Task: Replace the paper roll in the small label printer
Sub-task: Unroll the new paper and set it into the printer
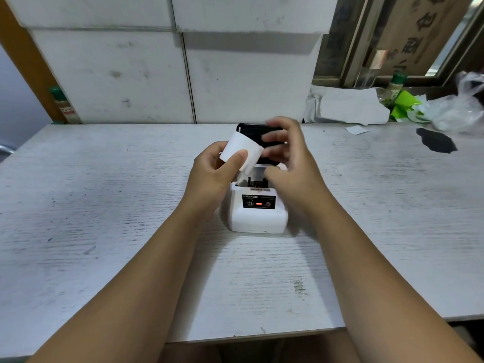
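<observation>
A small white label printer [258, 218] stands mid-table with its black lid [251, 132] tipped open at the back and an orange light on its front panel. My left hand [212, 170] grips a white paper roll [241, 150] just above the open paper bay, thumb across the roll's front. My right hand [290, 155] hovers over the bay's right side, fingers spread and blurred, fingertips close to the roll's right end. The bay's inside is mostly hidden by both hands.
The printer stands on a worn white wooden table [104, 205]. White boxes [183, 74] are stacked along the back edge. At the back right lie paper scraps [351, 106], green wrapping [403, 106], a plastic bag [461, 106] and a dark patch [436, 140].
</observation>
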Demonstrator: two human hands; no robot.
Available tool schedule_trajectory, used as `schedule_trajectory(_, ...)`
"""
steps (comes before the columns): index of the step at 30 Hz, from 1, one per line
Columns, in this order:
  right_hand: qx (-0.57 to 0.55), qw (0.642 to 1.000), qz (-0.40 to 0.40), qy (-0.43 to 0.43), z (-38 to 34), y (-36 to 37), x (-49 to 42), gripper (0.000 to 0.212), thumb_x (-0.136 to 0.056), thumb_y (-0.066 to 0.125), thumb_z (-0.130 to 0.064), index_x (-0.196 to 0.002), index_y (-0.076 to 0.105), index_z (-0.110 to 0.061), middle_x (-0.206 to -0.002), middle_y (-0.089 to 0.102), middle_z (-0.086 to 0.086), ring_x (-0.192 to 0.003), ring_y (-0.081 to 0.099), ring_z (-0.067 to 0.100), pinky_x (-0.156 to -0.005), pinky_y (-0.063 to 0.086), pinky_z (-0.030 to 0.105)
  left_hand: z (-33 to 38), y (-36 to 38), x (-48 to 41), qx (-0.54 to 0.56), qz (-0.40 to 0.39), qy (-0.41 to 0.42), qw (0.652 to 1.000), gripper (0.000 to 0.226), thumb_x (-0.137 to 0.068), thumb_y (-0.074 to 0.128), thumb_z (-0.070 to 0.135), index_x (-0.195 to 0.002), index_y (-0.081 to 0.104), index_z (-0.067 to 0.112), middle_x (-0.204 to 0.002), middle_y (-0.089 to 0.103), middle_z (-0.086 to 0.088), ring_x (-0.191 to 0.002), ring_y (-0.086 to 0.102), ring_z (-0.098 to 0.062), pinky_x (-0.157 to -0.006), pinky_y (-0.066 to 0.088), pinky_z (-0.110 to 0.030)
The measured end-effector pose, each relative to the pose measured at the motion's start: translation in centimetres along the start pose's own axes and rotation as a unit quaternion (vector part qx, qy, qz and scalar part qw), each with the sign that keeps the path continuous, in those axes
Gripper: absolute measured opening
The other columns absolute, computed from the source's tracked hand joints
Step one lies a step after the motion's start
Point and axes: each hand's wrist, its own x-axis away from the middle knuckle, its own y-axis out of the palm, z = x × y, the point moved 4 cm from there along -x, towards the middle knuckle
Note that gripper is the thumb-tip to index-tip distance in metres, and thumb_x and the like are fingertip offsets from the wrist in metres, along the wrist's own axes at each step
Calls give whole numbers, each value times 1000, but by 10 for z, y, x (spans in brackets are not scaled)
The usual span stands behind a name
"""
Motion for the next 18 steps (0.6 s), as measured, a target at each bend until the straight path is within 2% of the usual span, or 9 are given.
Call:
schedule_trajectory(2, 66, 996, 53, 21, 5, -8, -3, 36, -73, 53, 0, -98, 55, -25, -110, 56, 3, -95, 58, 13, -81, 48, 24, 0, 1, 1, -18, -9, 3, 1000, 15, -86, 60, 28, -96, 63, 18, -69, 60, 2, -57, 54, -1, -62, 46, -19)
schedule_trajectory(4, 135, 988, 62, 43, 12, -12, -6, 18, -75, 57, -7, -80, 59, -24, -97, 54, 2, -81, 54, 9, -70, 41, 14, -1, 3, 1, -29, -27, -2, 999, 17, -79, 61, 33, -93, 63, 22, -73, 64, -2, -63, 59, -9, -65, 48, -26)
schedule_trajectory(6, 171, 982, 19, 72, 18, -13, -8, 12, -77, 63, -13, -74, 62, -24, -85, 52, -2, -69, 51, 8, -58, 36, 10, -2, 5, 3, -44, -40, 2, 998, 17, -74, 62, 36, -90, 63, 28, -78, 68, -4, -69, 63, -16, -68, 50, -36)
schedule_trajectory(8, 172, 978, -47, 111, 20, -10, -6, 3, -79, 65, -19, -79, 68, -19, -80, 60, -1, -71, 56, 12, -60, 42, 17, -4, 7, 3, -70, -39, 21, 997, 18, -73, 63, 37, -90, 62, 32, -84, 69, 2, -77, 64, -17, -72, 51, -38)
schedule_trajectory(10, 150, 975, -77, 147, 23, -9, -2, 9, -79, 65, -23, -83, 71, -18, -83, 70, 4, -76, 66, 18, -68, 52, 32, -3, 8, 4, -90, -39, 39, 994, 19, -73, 63, 36, -92, 61, 32, -86, 68, 8, -83, 65, -14, -74, 50, -34)
schedule_trajectory(12, 131, 976, -80, 155, 23, -9, -1, 11, -77, 65, -23, -84, 74, -20, -86, 73, 6, -80, 70, 22, -72, 55, 39, -4, 11, 4, -90, -50, 44, 994, 21, -74, 63, 35, -94, 61, 30, -85, 67, 10, -80, 63, -10, -73, 50, -30)
schedule_trajectory(15, 136, 977, -78, 147, 23, -10, -3, 14, -77, 63, -20, -85, 73, -16, -82, 71, 8, -69, 62, 16, -66, 49, 33, -6, 14, 4, -109, -65, 52, 991, 25, -74, 62, 37, -97, 62, 30, -86, 67, 12, -77, 62, -8, -72, 49, -29)
schedule_trajectory(18, 128, 977, -56, 162, 24, -13, -3, 11, -79, 64, -19, -87, 70, -15, -74, 66, 2, -63, 57, 13, -62, 45, 26, -6, 14, 5, -132, -69, 60, 987, 27, -75, 60, 39, -100, 62, 29, -84, 65, 14, -72, 58, -2, -69, 45, -20)
